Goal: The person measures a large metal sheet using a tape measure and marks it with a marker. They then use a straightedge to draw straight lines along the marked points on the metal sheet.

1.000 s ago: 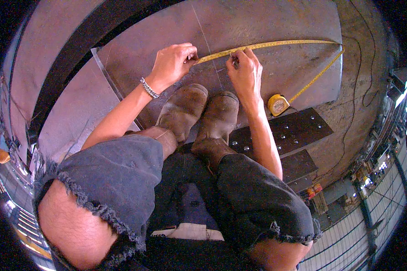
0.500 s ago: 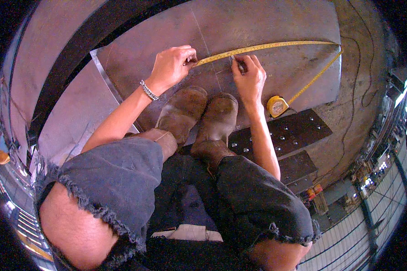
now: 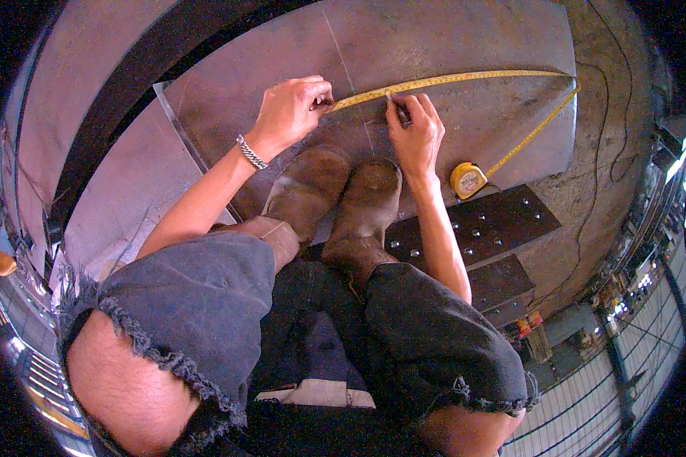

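My left hand [image 3: 293,110] pinches the end of a yellow tape measure blade [image 3: 442,78], which lies stretched to the right over a large grey steel plate [image 3: 465,34]. At the plate's right edge the blade folds back to its yellow case [image 3: 467,180], resting near the plate's lower edge. In my right hand [image 3: 418,135], fingers closed, is a small pale stick [image 3: 389,95] like chalk; its tip is at the near edge of the blade. Thin scribed lines cross the plate close to both hands. Most of the stick is hidden by my fingers.
My brown boots [image 3: 366,194] stand on the plate between my hands. Dark steel strips with shiny round spots, a drilled plate [image 3: 503,217] among them, lie at the right. A black cable [image 3: 591,198] runs along the floor beyond. A dark curved band [image 3: 122,99] passes at the left.
My right hand has shifted slightly left, bringing the pale stick's tip along the near edge of the blade. The left hand keeps its place on the tape end.
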Demonstrator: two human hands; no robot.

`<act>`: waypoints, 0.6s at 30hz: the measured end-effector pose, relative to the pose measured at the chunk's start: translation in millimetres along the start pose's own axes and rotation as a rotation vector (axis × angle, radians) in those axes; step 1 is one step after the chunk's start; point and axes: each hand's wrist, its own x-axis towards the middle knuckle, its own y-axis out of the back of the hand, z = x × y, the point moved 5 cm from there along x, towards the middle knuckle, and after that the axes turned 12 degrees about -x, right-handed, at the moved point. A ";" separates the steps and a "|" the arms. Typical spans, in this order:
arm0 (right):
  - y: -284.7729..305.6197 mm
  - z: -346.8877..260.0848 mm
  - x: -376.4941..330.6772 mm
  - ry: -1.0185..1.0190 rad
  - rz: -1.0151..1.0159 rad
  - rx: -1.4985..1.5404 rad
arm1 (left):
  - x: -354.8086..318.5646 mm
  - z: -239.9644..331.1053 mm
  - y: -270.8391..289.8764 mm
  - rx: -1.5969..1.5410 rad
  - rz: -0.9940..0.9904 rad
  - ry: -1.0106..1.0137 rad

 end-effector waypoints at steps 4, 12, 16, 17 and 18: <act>0.0 -2.4 0.3 0.017 -0.009 -0.009 | -1.3 -6.2 -2.3 0.001 -0.017 0.002; 55.6 -37.4 24.1 0.037 -0.202 -0.491 | -8.1 -12.1 -0.5 0.026 -0.023 0.055; 99.6 -30.6 40.8 -0.070 -0.090 -0.362 | -2.7 -8.0 -3.6 -0.009 -0.008 0.052; 102.8 -25.8 42.0 -0.104 -0.090 -0.314 | -1.9 -7.0 -4.1 -0.013 -0.010 0.043; 103.2 -20.9 40.8 -0.119 -0.082 -0.295 | -1.4 -6.2 -4.3 -0.016 -0.011 0.036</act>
